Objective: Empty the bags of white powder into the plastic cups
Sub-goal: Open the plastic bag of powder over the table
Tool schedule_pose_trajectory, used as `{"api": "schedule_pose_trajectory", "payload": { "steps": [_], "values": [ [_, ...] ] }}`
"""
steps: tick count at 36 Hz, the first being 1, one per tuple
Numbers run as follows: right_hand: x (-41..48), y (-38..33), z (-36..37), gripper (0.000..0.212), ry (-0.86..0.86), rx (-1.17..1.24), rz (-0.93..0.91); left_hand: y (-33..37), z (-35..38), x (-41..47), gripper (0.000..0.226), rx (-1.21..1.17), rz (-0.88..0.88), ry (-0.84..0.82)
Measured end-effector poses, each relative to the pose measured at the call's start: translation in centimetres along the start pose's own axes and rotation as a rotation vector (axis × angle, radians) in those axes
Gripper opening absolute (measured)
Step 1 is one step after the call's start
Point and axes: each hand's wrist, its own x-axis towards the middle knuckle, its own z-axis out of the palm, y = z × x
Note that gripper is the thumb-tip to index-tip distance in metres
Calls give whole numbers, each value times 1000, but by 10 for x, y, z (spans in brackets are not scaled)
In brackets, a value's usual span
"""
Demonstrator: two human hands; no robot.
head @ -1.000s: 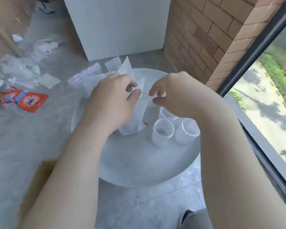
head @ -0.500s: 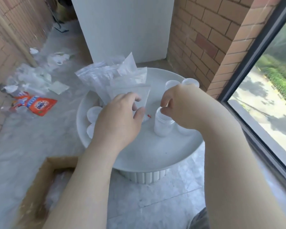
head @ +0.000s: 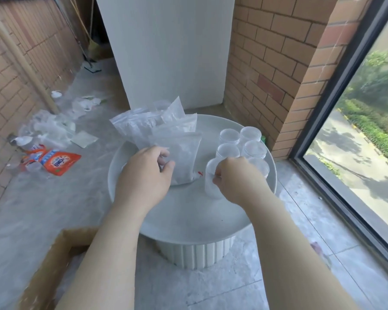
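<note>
Round white bench — left grip clutches upright bag; right grip pinches cup, at bag's three o'clock.

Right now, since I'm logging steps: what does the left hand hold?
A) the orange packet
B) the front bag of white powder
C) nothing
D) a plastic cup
B: the left hand pinches the front bag of white powder; the right hand holds the nearest plastic cup.
</note>
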Motion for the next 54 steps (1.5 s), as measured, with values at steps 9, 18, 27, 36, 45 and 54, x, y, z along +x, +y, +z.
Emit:
{"api": "schedule_pose_trajectory", "payload": {
  "steps": [9,18,27,36,45,54],
  "values": [
    [-20,-17,-8,22,-197,260,-132,-15,-10,0,11,-52,-104,7],
    [-42,-32,-11,16,-319,368,-224,-19,-11,-5,14,-110,-144,-48],
    [-29,-20,-12,15,-73,588,-90,-24,-5,1,7,-222,-187,-60],
    [22,-21,-4,24,407,609,-55,-33,6,23,16,-247,-229,-56],
    [56,-31,5,49,433,382,-184,-30,25,42,19,-556,-337,-18],
    [64,-26,9,28,601,307,-158,-24,31,43,16,-534,-252,-46]
  ]
}}
